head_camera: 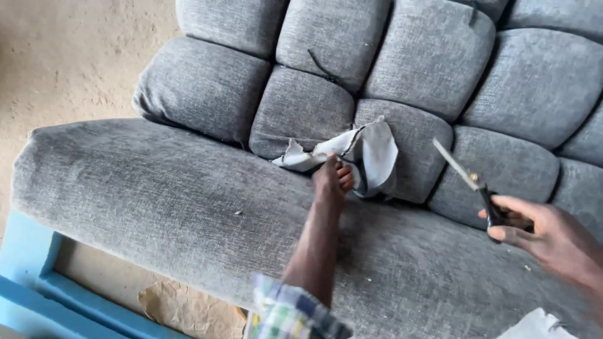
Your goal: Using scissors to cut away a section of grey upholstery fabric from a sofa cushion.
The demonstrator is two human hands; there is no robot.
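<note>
My left hand (333,179) reaches across the grey sofa seat (188,194) and pinches a flap of pale grey fabric (367,154) that sticks out of the gap between seat and back cushions. My right hand (534,232) holds a pair of scissors (468,179) by their dark handles, the blades pointing up and left, shut or nearly so, a hand's width to the right of the fabric flap. The checked sleeve (289,314) of my left arm shows at the bottom.
The tufted grey back cushions (433,63) fill the top; a dark loose thread (323,69) hangs in a seam. A blue frame (38,276) and crumpled brown paper (188,307) lie at lower left over a sandy floor (69,56). White material (537,326) shows at bottom right.
</note>
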